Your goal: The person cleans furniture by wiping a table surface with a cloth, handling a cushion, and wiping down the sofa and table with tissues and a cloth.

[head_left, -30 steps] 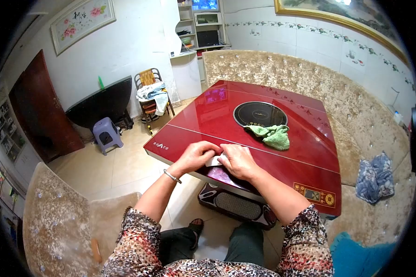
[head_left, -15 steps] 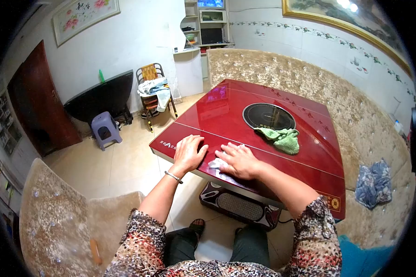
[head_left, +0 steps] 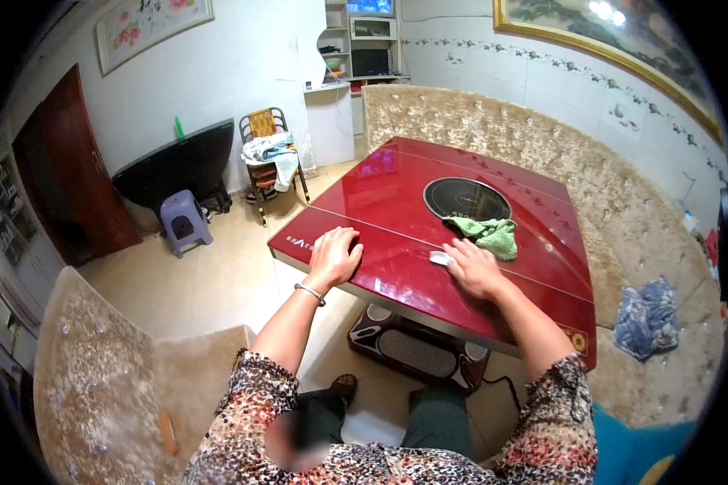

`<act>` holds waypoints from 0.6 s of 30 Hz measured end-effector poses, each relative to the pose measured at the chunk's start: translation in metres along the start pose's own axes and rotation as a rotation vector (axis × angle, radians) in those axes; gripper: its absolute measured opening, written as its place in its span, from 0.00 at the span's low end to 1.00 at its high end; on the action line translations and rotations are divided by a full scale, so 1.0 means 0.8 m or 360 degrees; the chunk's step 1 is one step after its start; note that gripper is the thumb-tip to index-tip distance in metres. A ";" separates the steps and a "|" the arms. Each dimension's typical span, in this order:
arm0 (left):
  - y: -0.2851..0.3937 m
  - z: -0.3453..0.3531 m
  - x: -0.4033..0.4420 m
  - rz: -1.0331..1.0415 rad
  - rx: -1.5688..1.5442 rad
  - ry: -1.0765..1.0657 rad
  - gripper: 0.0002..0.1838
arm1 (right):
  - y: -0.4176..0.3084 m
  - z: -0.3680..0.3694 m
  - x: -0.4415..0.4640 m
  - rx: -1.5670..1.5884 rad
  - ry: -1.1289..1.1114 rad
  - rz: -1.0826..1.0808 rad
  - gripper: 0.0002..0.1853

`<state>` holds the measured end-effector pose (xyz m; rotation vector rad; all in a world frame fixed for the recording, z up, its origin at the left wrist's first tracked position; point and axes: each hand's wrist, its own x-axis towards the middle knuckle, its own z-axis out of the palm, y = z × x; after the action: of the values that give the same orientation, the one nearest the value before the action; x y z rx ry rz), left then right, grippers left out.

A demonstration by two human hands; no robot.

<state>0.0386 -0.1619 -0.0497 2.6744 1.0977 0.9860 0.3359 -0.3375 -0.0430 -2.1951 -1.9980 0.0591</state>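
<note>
My left hand (head_left: 333,257) rests flat near the front left edge of the glossy red table (head_left: 372,190), fingers stretched out and holding nothing. Farther in on the tabletop, my right hand (head_left: 476,270) lies over a small white piece that looks like crumpled tissue (head_left: 440,258). Part of the tissue sticks out to the left of the fingers; the rest is hidden under them. Just beyond that hand, a green cloth (head_left: 495,237) lies bunched, overlapping the edge of the round black cooktop (head_left: 466,199) set in the table.
Beneath the table is a black heater-like unit (head_left: 416,352) with a cable. A tufted sofa (head_left: 461,113) wraps behind and to the right, with a blue patterned garment (head_left: 645,319) on it. At left stand a purple stool (head_left: 186,218) and a chair (head_left: 271,158) holding clothes.
My right hand has slid away from the front edge, right and toward the green cloth, taking the white tissue along. My left hand has stayed nearly in place.
</note>
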 end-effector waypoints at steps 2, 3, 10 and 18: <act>-0.002 0.002 -0.001 0.0010 -0.0003 0.0023 0.22 | 0.015 -0.014 -0.045 0.0016 -0.0018 0.0067 0.32; -0.002 0.002 -0.001 0.0007 0.0003 0.0013 0.22 | 0.022 -0.022 -0.069 0.0035 -0.0024 0.0091 0.32; 0.000 0.005 -0.003 0.0000 0.0055 -0.0024 0.24 | 0.100 -0.042 -0.194 -0.0005 -0.0032 0.0427 0.34; -0.003 0.007 0.000 0.0000 0.0094 -0.0020 0.24 | 0.224 -0.032 -0.082 -0.0142 0.0077 0.0791 0.37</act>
<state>0.0405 -0.1593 -0.0553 2.7227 1.1415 0.9506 0.5095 -0.4208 -0.0514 -2.6667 -1.4107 -0.0204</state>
